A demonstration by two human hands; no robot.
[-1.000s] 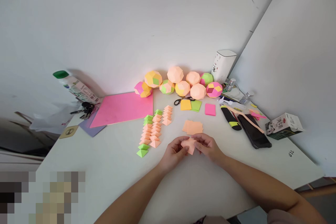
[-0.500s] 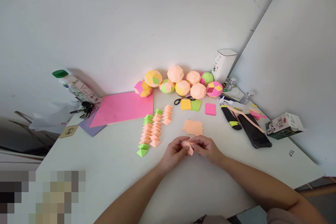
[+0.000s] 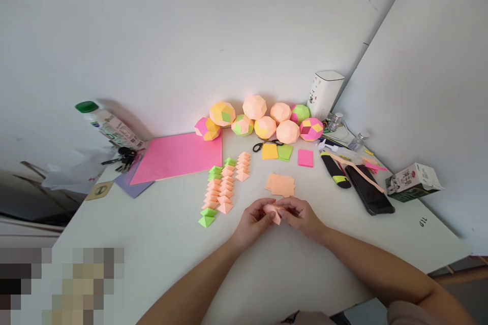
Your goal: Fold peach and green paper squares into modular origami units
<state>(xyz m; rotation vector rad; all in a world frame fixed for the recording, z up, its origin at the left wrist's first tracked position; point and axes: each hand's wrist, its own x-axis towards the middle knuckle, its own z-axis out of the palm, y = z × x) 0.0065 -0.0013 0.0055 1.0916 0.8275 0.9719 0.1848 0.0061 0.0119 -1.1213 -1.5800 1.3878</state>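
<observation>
Head view: left hand (image 3: 254,219) and right hand (image 3: 301,214) grasp one folded peach paper (image 3: 272,208) between their fingertips, over the bench (image 3: 244,284); neither hand is nearer. One corner points to the near side of the hands; the grip obscures its long axis. Peach sheets (image 3: 282,186) lie just beyond both hands.

A small piece of peach-colored paper (image 3: 272,209), visibly folded, is pinched between the left hand (image 3: 254,220) and the right hand (image 3: 303,217) over the counter (image 3: 251,284). Its lower end narrows to a corner pointing toward the person, its side edges partly hidden by fingers.
</observation>
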